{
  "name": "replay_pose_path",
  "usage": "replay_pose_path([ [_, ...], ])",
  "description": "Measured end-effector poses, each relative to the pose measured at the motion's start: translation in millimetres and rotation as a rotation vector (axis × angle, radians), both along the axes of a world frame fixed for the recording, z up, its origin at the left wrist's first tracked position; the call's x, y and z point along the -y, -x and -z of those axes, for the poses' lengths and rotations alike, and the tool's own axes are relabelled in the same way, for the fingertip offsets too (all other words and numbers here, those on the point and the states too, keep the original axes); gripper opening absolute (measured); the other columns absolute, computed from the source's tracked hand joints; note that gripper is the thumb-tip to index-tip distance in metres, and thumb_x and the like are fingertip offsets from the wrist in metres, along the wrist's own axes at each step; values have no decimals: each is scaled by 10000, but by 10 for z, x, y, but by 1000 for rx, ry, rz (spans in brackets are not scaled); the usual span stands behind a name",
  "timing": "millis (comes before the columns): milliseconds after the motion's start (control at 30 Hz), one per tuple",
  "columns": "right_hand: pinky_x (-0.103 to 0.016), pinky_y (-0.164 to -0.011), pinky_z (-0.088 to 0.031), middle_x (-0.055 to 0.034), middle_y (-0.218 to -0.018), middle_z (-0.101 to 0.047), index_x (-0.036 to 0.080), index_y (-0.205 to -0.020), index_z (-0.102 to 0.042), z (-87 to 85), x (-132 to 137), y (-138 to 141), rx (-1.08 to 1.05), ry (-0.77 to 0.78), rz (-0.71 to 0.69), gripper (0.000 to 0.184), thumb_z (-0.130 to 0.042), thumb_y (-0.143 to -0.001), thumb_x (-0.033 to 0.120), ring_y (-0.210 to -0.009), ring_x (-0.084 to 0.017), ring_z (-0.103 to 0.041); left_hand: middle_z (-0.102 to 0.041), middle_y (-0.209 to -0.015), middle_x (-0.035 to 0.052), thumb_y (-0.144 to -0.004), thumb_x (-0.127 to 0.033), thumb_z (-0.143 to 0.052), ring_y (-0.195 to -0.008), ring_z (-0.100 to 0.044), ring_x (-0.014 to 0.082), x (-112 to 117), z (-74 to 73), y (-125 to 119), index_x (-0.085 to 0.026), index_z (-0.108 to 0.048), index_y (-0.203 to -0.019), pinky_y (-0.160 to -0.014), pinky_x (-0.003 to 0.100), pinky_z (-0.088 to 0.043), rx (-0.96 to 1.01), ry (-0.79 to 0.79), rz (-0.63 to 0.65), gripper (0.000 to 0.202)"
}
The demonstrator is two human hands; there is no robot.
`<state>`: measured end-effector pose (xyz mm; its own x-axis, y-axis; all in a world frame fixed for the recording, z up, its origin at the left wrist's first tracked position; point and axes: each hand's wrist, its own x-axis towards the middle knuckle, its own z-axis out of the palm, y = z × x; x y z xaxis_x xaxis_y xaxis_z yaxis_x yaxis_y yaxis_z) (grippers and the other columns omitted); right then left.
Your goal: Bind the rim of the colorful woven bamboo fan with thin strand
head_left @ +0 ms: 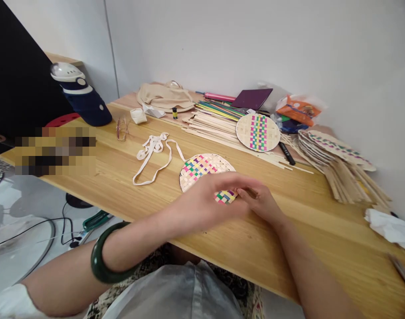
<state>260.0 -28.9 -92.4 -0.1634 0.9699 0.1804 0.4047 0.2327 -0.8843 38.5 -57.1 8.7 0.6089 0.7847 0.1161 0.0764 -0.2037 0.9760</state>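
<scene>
On my feed, the left hand (205, 199) is blurred, the right hand (267, 206) curled; I can't tell what these 2 grip. Both meet the woven disc's (202, 165) near right side. I'd steady its rim, leaving the white tape (157, 174) slack.

L grip (207, 191) over woven disc (201, 167), R grip (264, 204) nr its edge, wht ribbon (152, 146) on tbl (308, 221)

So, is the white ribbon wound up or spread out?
Loosely spread, not wound: the ribbon trails across the table in a long open loop to the disc, with its far part bunched in folds.
</scene>
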Motion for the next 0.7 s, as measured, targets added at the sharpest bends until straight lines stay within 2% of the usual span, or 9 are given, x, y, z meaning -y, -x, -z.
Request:
replay_pose_path([
  [67, -382, -855, -482, -55, -877, -704, 219, -786, -699, -6, 7, -8, 28, -24, -47, 121, -637, -800, 322, -862, -222, -638, -674, -1151, 109, -803, -193, -540, -1087, -616, 229, -264, 287, 90, -128, -642, -1106, -994, 396, -457, -136, 11, -288, 326],
  [133, -381, -855, -479, -63, -886, -699, 211, -809, -685, -7, 13, -14, 53, -45, -86, 126, -604, -828, 304, -868, -217, -636, -623, -1225, 144, -788, -194, -555, -1136, -578, 254, -431, 605, 221, -96, -596, -1181, -1021, 422, -426, -371, -82, -490, 407],
  [200, -380, -854, -476, -69, -897, -692, 206, -828, -670, -1, 17, -17, 66, -61, -99, 124, -581, -848, 290, -874, -213, -632, -564, -1291, 182, -795, -210, -550, -1204, -519, 282, -514, 848, 362, -60, -551, -1243, -1063, 434, -375, -577, -243, -613, 472],
  [267, -374, -849, -475, -70, -900, -685, 205, -829, -657, 7, 18, -15, 76, -74, -111, 119, -568, -859, 279, -876, -209, -629, -536, -1326, 185, -819, -249, -536, -1271, -440, 311, -544, 972, 466, -57, -522, -1275, -1103, 466, -307, -736, -363, -635, 496],
  [367, -365, -846, -477, -66, -903, -683, 208, -830, -644, 14, 19, -10, 84, -82, -121, 121, -552, -874, 272, -880, -204, -628, -573, -1276, 168, -838, -280, -522, -1249, -451, 314, -550, 988, 511, -84, -490, -1307, -1082, 477, -328, -806, -403, -604, 510],
  [500, -357, -830, -490, -65, -895, -688, 203, -823, -649, 2, 28, 10, 87, -75, -126, 134, -551, -876, 280, -868, -200, -635, -602, -1185, 175, -806, -268, -562, -1172, -520, 310, -556, 938, 466, -83, -459, -1338, -1029, 470, -383, -686, -279, -640, 572],
  [600, -349, -819, -502, -62, -889, -698, 202, -820, -664, -21, 45, 39, 76, -63, -117, 145, -564, -869, 296, -864, -199, -644, -574, -1190, 160, -743, -219, -618, -1077, -577, 276, -586, 924, 424, -95, -446, -1350, -970, 436, -438, -411, -117, -723, 643],
  [700, -330, -809, -517, -53, -887, -716, 207, -815, -693, -45, 48, 30, 51, -52, -88, 170, -584, -855, 331, -861, -196, -661, -549, -1213, 131, -696, -169, -652, -921, -625, 200, -662, 894, 397, -121, -454, -1342, -826, 343, -510, -22, 155, -754, 677],
])
